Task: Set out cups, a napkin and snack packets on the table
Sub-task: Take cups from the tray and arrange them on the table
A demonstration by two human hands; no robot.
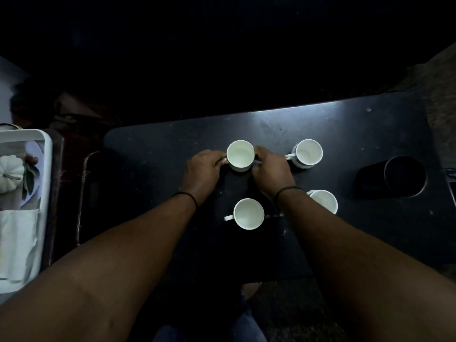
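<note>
The left hand (pixel 201 169) and the right hand (pixel 272 169) sit on each side of one white cup (pixel 240 155) on the dark table (pixel 357 134). The left fingers curl at the cup's side, where a handle seems to be. The right fingers curl round its other side. The fingertips are hidden behind the cup and the knuckles, so how tight the grip is cannot be told.

At three o'clock from this cup stands a second cup (pixel 308 153), handle toward the right hand. At six o'clock is a third cup (pixel 248 214). A fourth cup (pixel 324 201), at about four o'clock, is partly hidden by the right arm.

A black pot (pixel 404 176) stands far out at three o'clock and is hard to make out. At nine o'clock a white tray (pixel 47 169), cut off by the edge, holds a napkin (pixel 18 245) and a small white pumpkin (pixel 11 170). The room behind is too dark to see.
</note>
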